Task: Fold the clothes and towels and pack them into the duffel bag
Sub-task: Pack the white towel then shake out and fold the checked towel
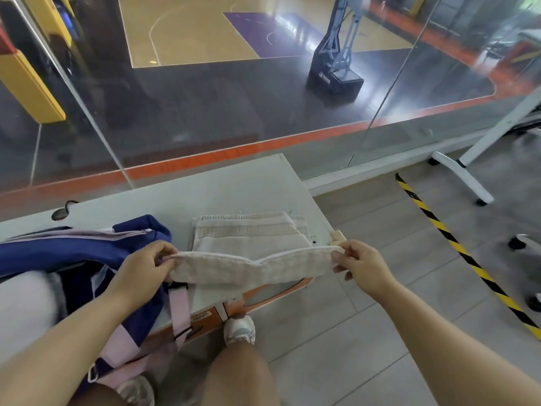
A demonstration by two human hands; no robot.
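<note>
Above the near edge of the white table, a cream towel hung stretched between two hands, folded into a narrow band. Its long axis ran side to side, level with the table's near edge, and its middle sagged slightly. Behind the towel, a folded beige towel lay flat on the tabletop. Just left of the towel sat the navy and pink duffel bag, its zip open and pale fabric showing inside; a pink strap hung over the table's edge.

The table stood against a glass wall, beyond which lay a basketball court with a hoop base. Right of the table, black and yellow hazard tape crossed the grey tiled floor. A white sneaker showed beneath the towel.

The left hand pinched the towel's left end, fingers curled closed over it. The right hand gripped the right end between thumb and fingers, narrowly closed.
</note>
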